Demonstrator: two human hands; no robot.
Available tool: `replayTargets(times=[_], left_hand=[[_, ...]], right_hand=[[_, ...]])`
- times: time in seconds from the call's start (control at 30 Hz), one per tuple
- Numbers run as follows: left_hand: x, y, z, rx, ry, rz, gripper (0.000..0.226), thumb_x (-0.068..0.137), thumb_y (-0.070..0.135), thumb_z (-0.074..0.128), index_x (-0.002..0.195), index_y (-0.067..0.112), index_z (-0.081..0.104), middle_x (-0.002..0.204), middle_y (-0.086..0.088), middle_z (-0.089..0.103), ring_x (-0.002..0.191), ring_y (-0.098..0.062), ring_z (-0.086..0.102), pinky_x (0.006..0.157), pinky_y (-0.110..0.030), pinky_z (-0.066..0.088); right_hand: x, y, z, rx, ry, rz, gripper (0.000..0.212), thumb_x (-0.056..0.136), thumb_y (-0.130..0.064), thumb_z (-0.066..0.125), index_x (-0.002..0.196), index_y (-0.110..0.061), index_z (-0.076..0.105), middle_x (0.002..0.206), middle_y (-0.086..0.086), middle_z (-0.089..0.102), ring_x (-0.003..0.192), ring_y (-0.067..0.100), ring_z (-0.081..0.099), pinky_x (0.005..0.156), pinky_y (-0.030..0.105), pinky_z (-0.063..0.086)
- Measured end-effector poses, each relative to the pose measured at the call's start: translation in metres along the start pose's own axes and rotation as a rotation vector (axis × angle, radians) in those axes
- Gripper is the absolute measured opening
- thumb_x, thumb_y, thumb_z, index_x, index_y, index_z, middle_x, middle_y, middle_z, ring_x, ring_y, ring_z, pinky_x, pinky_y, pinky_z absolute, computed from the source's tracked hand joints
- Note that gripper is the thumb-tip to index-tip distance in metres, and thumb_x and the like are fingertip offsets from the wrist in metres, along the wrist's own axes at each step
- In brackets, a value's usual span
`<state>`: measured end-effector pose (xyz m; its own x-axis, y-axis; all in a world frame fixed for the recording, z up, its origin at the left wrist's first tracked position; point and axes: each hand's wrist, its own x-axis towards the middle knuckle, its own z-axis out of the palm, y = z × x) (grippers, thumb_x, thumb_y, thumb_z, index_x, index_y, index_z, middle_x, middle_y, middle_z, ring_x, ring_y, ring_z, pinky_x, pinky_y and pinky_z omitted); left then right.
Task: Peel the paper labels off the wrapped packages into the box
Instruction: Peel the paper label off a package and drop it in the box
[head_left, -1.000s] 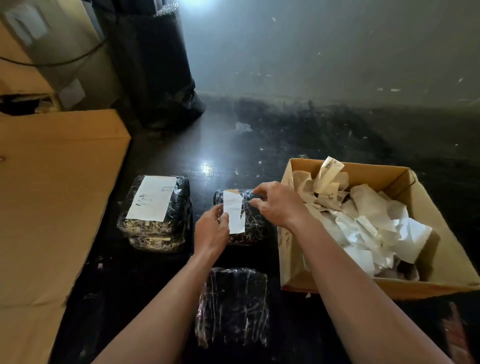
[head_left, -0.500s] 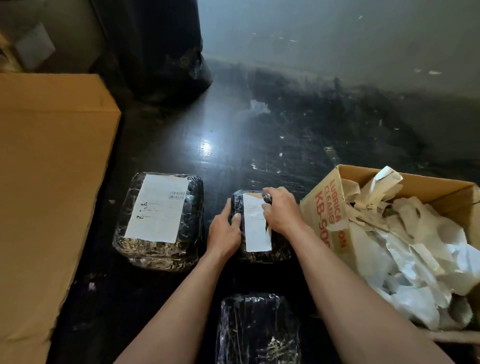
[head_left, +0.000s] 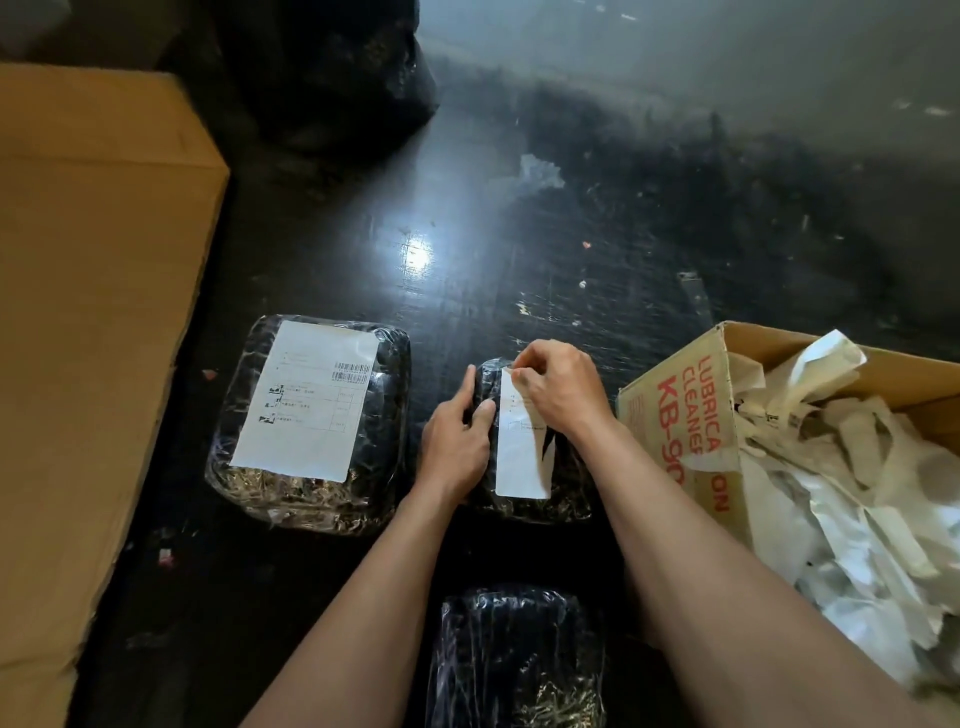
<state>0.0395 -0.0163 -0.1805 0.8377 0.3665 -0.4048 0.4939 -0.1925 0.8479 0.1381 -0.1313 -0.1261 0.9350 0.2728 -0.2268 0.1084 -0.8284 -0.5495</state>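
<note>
Since a second ago the view has dipped and pushed in, so the box (head_left: 675, 410) now sits at the right edge, and the right hand (head_left: 558, 392) has shifted up to the far end of the label (head_left: 522, 452). That label is still stuck along the top of the middle package (head_left: 566, 493) on the dark floor. Right fingertips look pinched at its top corner, though I can't tell if they've got an edge up yet. Left hand (head_left: 457, 441) is pressed on the package's left side, fingers curled over it, holding it down.

Tips for this bit: lift the corner first, then pull low and slow back toward yourself so it comes off in one strip. Keep the left hand firm or the wrap will just lift with it.
</note>
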Motion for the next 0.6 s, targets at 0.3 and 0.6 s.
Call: replayTargets(times=[0.3,0.6], left_hand=[[0.007,-0.003,0.000,0.093,-0.014,0.002,0.058,0.094,0.054,0.044,0.150,0.054,0.030,0.122,-0.004,0.067,0.112,-0.022,0.063,0.097,-0.044,0.050],[0.004,0.000,0.000,0.102,0.026,-0.016,0.053,0.100,0.045,0.050,0.150,0.053,0.034,0.139,-0.003,0.059,0.127,-0.021,0.056,0.099,-0.035,0.044]], right_hand=[[-0.005,0.006,0.003,0.092,-0.003,-0.053,0.009,0.095,-0.018,0.062,0.088,-0.020,0.067,0.092,-0.004,0.065,0.096,0.019,0.059,0.078,0.035,0.047],[-0.020,0.009,0.001,0.138,0.028,-0.103,0.008,0.095,-0.015,0.065,0.088,-0.019,0.067,0.093,-0.009,0.062,0.099,0.018,0.057,0.077,0.031,0.041]])
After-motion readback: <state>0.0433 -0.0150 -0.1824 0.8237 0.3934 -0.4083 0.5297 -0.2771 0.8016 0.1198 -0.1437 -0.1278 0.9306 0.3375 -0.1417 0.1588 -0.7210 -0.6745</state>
